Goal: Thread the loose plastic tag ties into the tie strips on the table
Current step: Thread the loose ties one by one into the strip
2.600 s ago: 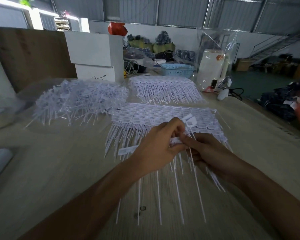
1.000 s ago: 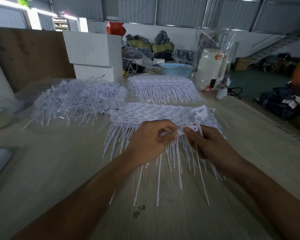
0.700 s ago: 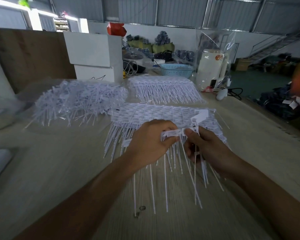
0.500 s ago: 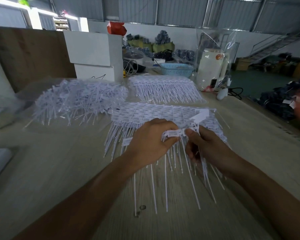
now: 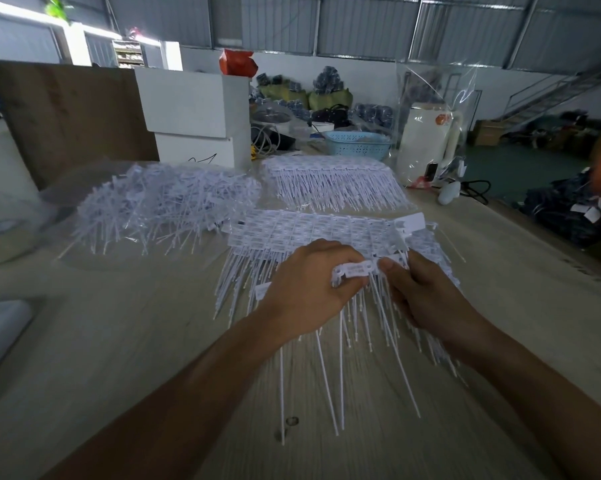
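Over the table, both hands pinch one short tie strip: left hand curled round its left end, right hand its right. Printing on it is too blurry to read.

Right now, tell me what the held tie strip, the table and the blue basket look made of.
Tie strip: thin white plastic, matte, with long flexible tails. Table: pale wood or wood-look laminate, streaked grain, dull finish. Blue basket: moulded plastic, judging by its perforated walls.
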{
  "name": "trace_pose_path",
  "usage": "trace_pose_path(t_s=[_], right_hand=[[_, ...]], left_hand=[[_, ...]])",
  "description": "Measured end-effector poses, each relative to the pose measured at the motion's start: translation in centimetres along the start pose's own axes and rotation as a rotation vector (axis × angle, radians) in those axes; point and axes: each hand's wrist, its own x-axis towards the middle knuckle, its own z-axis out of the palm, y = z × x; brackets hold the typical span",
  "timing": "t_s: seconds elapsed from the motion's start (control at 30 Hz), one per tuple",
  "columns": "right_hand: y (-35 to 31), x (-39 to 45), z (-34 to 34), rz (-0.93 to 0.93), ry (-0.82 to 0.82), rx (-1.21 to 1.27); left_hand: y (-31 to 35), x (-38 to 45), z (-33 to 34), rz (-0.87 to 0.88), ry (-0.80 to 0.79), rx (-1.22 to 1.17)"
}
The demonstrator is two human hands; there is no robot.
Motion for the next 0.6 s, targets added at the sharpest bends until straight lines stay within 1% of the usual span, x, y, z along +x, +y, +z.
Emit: trace_pose_path(t_s=[0.27, 0.3, 0.33, 0.37, 0.43, 0.47, 0.5, 0.6], right_hand=[[0.5, 0.0, 0.5, -0.041, 0.062, -0.075], [0.6, 0.2, 0.5, -0.011, 0.091, -0.11], [0.7, 0.4, 0.1, 0.047, 0.155, -0.126], [0.8, 0.6, -0.5, 0.116, 0.233, -0.1], [0.9, 0.8, -2.4, 0.215, 0.351, 0.047], [1.0, 0.7, -3.2, 0.241, 0.355, 0.115], [1.0, 0.5, -3.6, 0.26, 0.313, 0.166], [0.7, 0.1, -2.5, 0.299, 0.088, 0.26]], left_hand=[[0.1, 0.1, 0.0, -0.014, 0.02, -0.025], [0.1, 0.0, 0.0, -0.007, 0.016, -0.033], [0.1, 0.0, 0.0, 0.008, 0.003, -0.042], [0.1, -0.2, 0.1, 0.026, -0.017, -0.049], [0.3, -0.4, 0.3, 0.05, -0.045, -0.056], [0.3, -0.4, 0.5, 0.051, -0.044, -0.06], [0.3, -0.4, 0.6, 0.048, -0.037, -0.064], [0.2, -0.4, 0.6, 0.03, -0.025, -0.08]])
